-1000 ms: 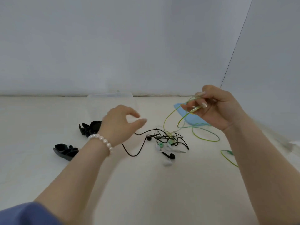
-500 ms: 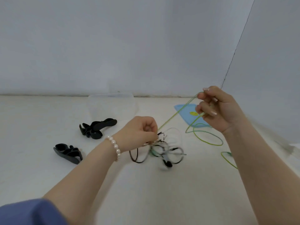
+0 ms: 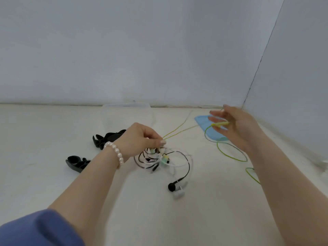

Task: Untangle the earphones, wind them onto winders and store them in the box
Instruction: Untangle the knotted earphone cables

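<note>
Nearest the cam, a blue sleeve [image 3: 40, 228] is showing on the left arm, w/ 1 pearl bracelet [image 3: 116, 153] at the wrist. On the white worktop [image 3: 53, 183] a black earbud [image 3: 171, 186] and a white earbud [image 3: 179, 193] are lying touching each other, at the near end of the tangled earphones [image 3: 159, 159]: black, white and green cables, can't count how many sets.

Left hand [image 3: 140, 141] is sitting right on top of the tangle, fingers curled in, pinching 2 yellow-green strands. The green cable [image 3: 230, 151] is running up to the right hand [image 3: 236, 126], which is holding a yellow piece w/ fingers spread loose.

2 black winders [image 3: 78, 162] [image 3: 108, 137] are lying left of the tangle, 1 blue lid [image 3: 204, 121] under the right hand, 1 clear box [image 3: 126, 112] at the back by the wall. No readable writing anywhere.
</note>
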